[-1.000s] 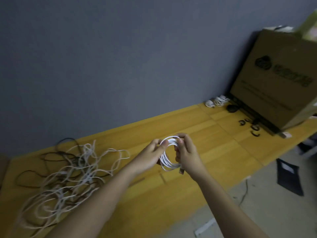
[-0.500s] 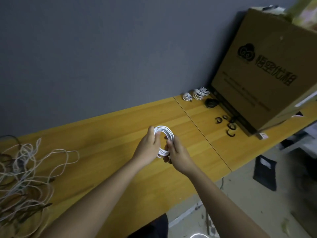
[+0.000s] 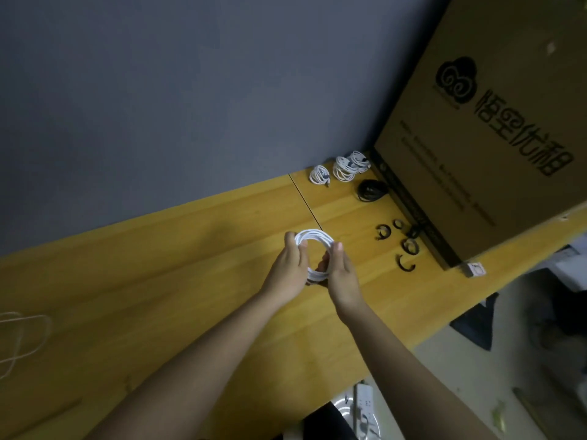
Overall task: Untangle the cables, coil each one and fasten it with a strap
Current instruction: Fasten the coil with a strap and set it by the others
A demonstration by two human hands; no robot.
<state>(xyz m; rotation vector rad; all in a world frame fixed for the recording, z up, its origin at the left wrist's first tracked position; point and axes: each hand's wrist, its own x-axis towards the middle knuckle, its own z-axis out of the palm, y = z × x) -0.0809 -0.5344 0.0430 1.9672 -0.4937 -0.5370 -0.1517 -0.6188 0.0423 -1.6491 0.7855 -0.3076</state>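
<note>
Leftmost, thin white loose cable loops (image 3: 19, 338) trail in from the frame edge onto the smooth, honey-coloured wooden table (image 3: 158, 281), whose grain runs in long streaks and whose top is split by a fine dark seam. Near the middle, the left hand (image 3: 287, 271) curls its fingers and thumb round the left side of a white coiled cable (image 3: 313, 241), a neat round ring of several glossy turns held just above the wood. The right hand (image 3: 341, 274) grips the ring's right side, thumb on top, fingers wrapped under the lower turns. Farther back, by the matte grey wall (image 3: 190, 90), lie small white finished coils (image 3: 341, 168), bundled in tight rounds, with a black coil (image 3: 371, 190) beside them. To the right of the held ring, several black straps (image 3: 405, 263) lie scattered, curled into open C shapes and small rings. Beyond them stands a large brown cardboard box (image 3: 492, 138), flat-sided and printed with a dark cloud logo and characters.
</note>
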